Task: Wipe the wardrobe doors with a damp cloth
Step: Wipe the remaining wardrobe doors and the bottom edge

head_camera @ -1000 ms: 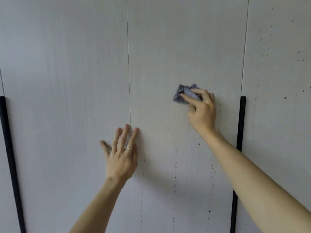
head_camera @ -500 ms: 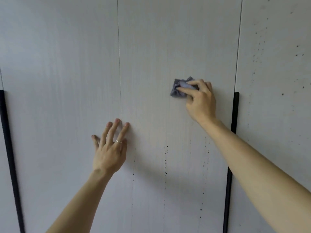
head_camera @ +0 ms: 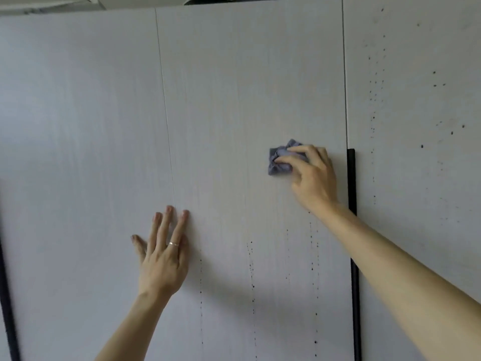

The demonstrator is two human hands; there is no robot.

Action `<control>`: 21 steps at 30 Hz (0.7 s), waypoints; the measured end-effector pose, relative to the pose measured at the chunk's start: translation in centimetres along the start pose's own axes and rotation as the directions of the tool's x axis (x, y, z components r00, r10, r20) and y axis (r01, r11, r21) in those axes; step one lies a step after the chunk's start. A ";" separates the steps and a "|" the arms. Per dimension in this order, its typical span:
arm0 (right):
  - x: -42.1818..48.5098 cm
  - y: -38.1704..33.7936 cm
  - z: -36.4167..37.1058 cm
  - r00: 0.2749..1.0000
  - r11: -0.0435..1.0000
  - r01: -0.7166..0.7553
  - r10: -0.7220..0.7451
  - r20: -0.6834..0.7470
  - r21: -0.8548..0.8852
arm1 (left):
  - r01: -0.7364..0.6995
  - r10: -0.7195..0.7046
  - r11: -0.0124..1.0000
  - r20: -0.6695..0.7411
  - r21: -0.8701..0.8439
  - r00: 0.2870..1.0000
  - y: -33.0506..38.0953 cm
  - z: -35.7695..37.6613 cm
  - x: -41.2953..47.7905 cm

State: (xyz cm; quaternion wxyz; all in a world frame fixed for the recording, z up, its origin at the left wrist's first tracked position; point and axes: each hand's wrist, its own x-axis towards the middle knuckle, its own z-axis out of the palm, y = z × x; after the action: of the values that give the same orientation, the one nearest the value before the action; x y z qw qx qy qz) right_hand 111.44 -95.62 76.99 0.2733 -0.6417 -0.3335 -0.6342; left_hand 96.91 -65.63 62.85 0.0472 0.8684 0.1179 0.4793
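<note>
The person's right hand (head_camera: 312,175) holds a small grey-blue cloth (head_camera: 279,160) against the middle wardrobe door (head_camera: 247,87). Its fingers (head_camera: 299,150) are curled over the crumpled wad and clamp it to the panel, with most of the fabric bulging out to their left. The cloth looks soft and very light, and being damp (so the task says; wetness cannot be made out here) it would likely cling to the smooth face rather than skid. I would say the best hold is the one shown: fingertips sunk into the folds and pressing inward, since a loose corner grip would let it unfurl and drag. A black handle strip (head_camera: 352,204) runs upright just right of those fingers, along the door's edge. Below them, columns of dark specks (head_camera: 252,264) trail down the panel, so that stretch seems unwiped. The left hand (head_camera: 162,259), wearing a ring (head_camera: 173,243), lies flat well down and to the left. Its fingers (head_camera: 166,222) are straight and slightly apart, and their tips touch the seam (head_camera: 166,126) between two doors. It holds nothing and is probably bracing the stiff, upright panel against the push.
</note>
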 end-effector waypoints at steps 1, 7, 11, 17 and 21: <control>1.5 0.5 -0.2 0.998 0.998 -0.062 0.062 -0.027 0.003 | 0.001 -0.001 1.000 -0.003 -0.004 1.000 0.1 0.1 0.1; -3.4 0.6 0.1 0.979 0.984 -0.168 0.174 -0.105 0.064 | 0.003 -0.004 1.000 -0.022 -0.020 1.000 0.3 -0.2 0.9; -15.3 -0.6 -0.3 0.993 0.994 -0.107 0.107 0.041 -0.008 | -0.003 0.003 1.000 -0.005 -0.024 1.000 0.2 -0.2 0.3; -8.1 1.0 -1.7 0.983 0.984 -0.175 0.173 0.063 0.037 | 0.003 -0.003 1.000 -0.020 -0.026 1.000 0.0 0.2 0.0; -2.9 2.1 -1.8 0.907 0.912 -0.389 0.404 -0.117 0.127 | -0.012 0.010 0.999 -0.065 -0.035 0.998 -0.1 1.0 0.1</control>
State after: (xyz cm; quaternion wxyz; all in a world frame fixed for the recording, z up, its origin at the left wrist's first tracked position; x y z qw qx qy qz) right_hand 111.97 -98.57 74.35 0.4514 -0.6351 -0.2075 -0.5916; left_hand 97.82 -65.44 62.38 0.0561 0.8521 0.1061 0.5094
